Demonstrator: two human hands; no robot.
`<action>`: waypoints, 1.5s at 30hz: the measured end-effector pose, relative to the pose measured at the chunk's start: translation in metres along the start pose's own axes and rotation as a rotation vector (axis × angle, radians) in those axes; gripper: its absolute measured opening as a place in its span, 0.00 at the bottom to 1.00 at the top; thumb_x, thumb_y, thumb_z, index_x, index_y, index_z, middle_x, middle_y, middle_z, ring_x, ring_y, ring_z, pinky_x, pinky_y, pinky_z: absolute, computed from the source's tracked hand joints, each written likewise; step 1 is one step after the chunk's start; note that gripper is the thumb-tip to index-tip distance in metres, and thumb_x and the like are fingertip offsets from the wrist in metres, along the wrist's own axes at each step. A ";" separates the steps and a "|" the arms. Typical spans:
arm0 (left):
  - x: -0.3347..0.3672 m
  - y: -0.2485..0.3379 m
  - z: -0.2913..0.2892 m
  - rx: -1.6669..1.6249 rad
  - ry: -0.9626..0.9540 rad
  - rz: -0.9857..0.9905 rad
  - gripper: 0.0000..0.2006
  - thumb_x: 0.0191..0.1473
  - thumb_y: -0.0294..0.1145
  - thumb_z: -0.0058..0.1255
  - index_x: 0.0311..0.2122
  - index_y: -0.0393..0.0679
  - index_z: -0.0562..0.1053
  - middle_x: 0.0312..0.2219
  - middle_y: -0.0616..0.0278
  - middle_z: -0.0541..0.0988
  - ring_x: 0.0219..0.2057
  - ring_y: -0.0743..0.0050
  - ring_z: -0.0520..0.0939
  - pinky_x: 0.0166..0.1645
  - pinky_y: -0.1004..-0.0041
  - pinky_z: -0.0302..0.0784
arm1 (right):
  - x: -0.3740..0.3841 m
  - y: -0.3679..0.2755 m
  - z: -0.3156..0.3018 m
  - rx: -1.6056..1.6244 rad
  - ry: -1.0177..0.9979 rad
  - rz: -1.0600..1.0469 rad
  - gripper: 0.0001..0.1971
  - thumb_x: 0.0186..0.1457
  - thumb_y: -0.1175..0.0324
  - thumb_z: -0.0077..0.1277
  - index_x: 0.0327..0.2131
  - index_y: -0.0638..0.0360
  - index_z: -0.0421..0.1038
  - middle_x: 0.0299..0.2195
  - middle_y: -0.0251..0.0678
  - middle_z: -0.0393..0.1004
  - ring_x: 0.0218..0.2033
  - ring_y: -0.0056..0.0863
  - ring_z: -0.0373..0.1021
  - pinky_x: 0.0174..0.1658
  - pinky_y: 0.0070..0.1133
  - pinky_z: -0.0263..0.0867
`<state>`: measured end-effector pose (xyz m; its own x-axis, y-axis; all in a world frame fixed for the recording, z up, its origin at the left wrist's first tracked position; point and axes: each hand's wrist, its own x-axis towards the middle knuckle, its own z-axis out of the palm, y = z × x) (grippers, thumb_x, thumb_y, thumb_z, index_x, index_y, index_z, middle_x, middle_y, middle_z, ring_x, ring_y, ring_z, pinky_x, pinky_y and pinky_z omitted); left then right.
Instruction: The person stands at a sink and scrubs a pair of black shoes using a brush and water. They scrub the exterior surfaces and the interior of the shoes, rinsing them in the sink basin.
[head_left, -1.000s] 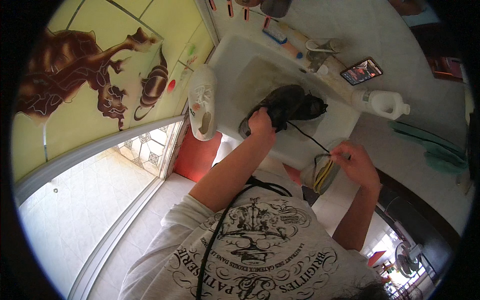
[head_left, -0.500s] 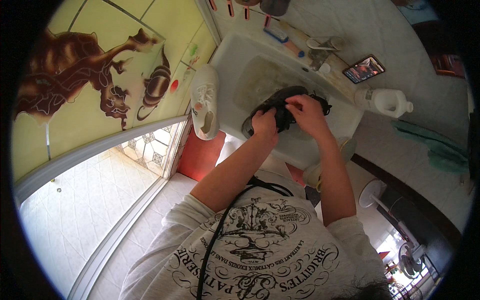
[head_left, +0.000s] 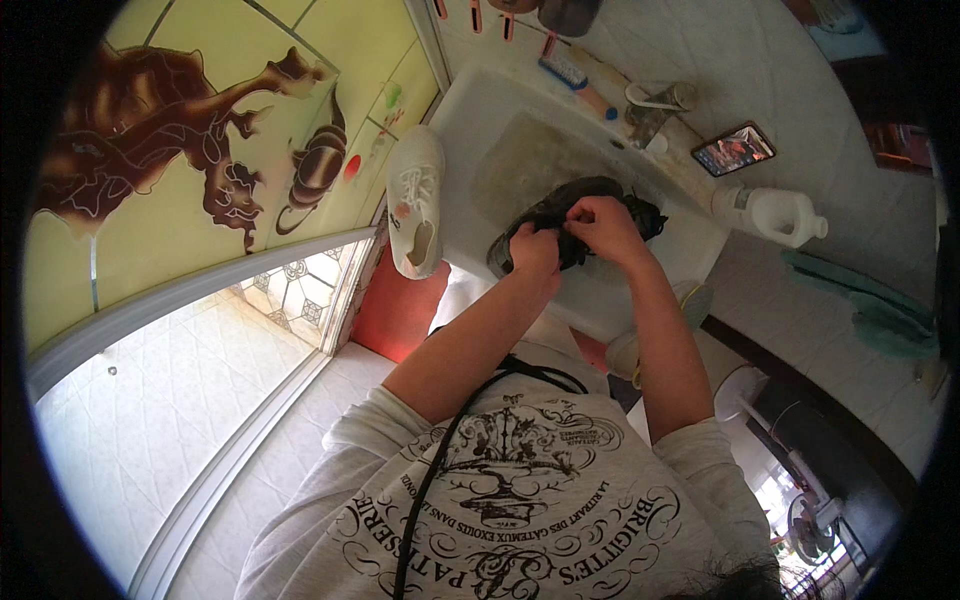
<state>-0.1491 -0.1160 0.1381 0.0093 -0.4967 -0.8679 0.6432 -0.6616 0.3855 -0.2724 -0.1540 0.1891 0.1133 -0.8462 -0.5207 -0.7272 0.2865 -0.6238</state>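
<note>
A black lace-up shoe point(head_left: 585, 187) lies aslant in the white sink point(head_left: 475, 130), with dark loose material that looks like laces at its right end. My left hand point(head_left: 535, 250) grips the shoe's near side, thumb on top. Close beside it, my right hand point(head_left: 607, 230) has its fingertips pinched together at the middle of the shoe. Whatever small part they pinch is hidden by the fingers. A white sneaker point(head_left: 416, 200) rests on the sink's left rim. At the right front corner, partly behind my right forearm, another light shoe point(head_left: 695, 305) shows its sole.
Behind the basin lie a blue-and-orange brush point(head_left: 578, 85), a faucet point(head_left: 660, 100) and a lit phone point(head_left: 735, 150). A white jug point(head_left: 770, 212) lies at the right, near a green cloth point(head_left: 870, 300). A tiled wall point(head_left: 370, 60) closes off the left. A black cable point(head_left: 430, 470) hangs over my shirt.
My right fingertips have moved slightly left, closer to my left hand, and pinch tighter. The shoe stays in about the same place, while the whole view has shifted a little.
</note>
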 end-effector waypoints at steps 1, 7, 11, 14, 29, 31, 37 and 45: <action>-0.004 0.002 0.001 0.012 0.005 -0.015 0.13 0.50 0.21 0.44 0.43 0.41 0.68 0.31 0.62 0.74 0.27 0.73 0.73 0.26 0.73 0.67 | 0.001 0.009 0.002 0.072 0.008 -0.023 0.09 0.48 0.68 0.57 0.32 0.63 0.76 0.27 0.38 0.76 0.29 0.26 0.72 0.34 0.24 0.67; -0.010 0.007 0.004 0.028 0.005 -0.061 0.14 0.52 0.20 0.43 0.45 0.42 0.66 0.38 0.59 0.73 0.37 0.66 0.73 0.32 0.69 0.70 | 0.003 0.011 0.003 0.130 0.019 -0.013 0.09 0.49 0.69 0.57 0.31 0.64 0.75 0.24 0.34 0.75 0.25 0.20 0.68 0.31 0.21 0.65; 0.002 0.003 -0.005 -0.008 -0.040 -0.081 0.14 0.52 0.19 0.43 0.46 0.42 0.66 0.41 0.58 0.72 0.41 0.63 0.74 0.35 0.67 0.72 | 0.009 0.008 0.002 0.173 -0.017 -0.047 0.11 0.47 0.65 0.58 0.31 0.63 0.75 0.27 0.38 0.76 0.28 0.29 0.72 0.35 0.26 0.67; 0.006 -0.004 -0.009 0.027 -0.127 -0.020 0.14 0.52 0.19 0.43 0.45 0.41 0.66 0.41 0.57 0.72 0.41 0.61 0.74 0.37 0.65 0.73 | 0.011 0.011 0.001 0.188 -0.058 0.064 0.12 0.46 0.64 0.58 0.29 0.64 0.73 0.27 0.41 0.76 0.29 0.30 0.72 0.35 0.27 0.67; -0.003 -0.002 -0.005 0.058 -0.108 -0.013 0.15 0.53 0.19 0.43 0.47 0.41 0.67 0.39 0.59 0.73 0.36 0.63 0.75 0.35 0.67 0.73 | 0.009 0.019 0.019 0.376 0.236 0.084 0.09 0.46 0.71 0.54 0.33 0.63 0.73 0.28 0.34 0.74 0.28 0.19 0.69 0.31 0.21 0.65; -0.006 -0.004 -0.002 0.042 -0.062 0.004 0.14 0.51 0.19 0.45 0.44 0.40 0.68 0.32 0.62 0.74 0.26 0.72 0.72 0.26 0.73 0.67 | 0.009 0.006 0.010 0.250 0.107 0.093 0.10 0.47 0.71 0.54 0.35 0.65 0.73 0.29 0.36 0.75 0.29 0.23 0.71 0.33 0.22 0.65; 0.007 -0.008 -0.013 0.068 -0.112 0.034 0.15 0.52 0.18 0.43 0.46 0.40 0.67 0.36 0.60 0.74 0.31 0.69 0.74 0.30 0.72 0.70 | 0.013 -0.009 -0.002 -0.113 -0.001 -0.038 0.10 0.52 0.69 0.52 0.36 0.67 0.73 0.32 0.44 0.77 0.35 0.33 0.73 0.39 0.25 0.67; -0.010 0.004 -0.002 0.043 -0.113 0.008 0.15 0.53 0.18 0.44 0.47 0.40 0.67 0.38 0.58 0.74 0.37 0.64 0.77 0.36 0.69 0.75 | 0.013 0.014 0.010 1.227 0.362 0.499 0.08 0.62 0.67 0.43 0.42 0.58 0.64 0.30 0.30 0.66 0.21 0.17 0.58 0.19 0.17 0.53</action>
<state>-0.1453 -0.1125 0.1481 -0.0740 -0.5605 -0.8249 0.6104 -0.6795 0.4070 -0.2743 -0.1569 0.1684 -0.2999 -0.5513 -0.7785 0.4434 0.6420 -0.6255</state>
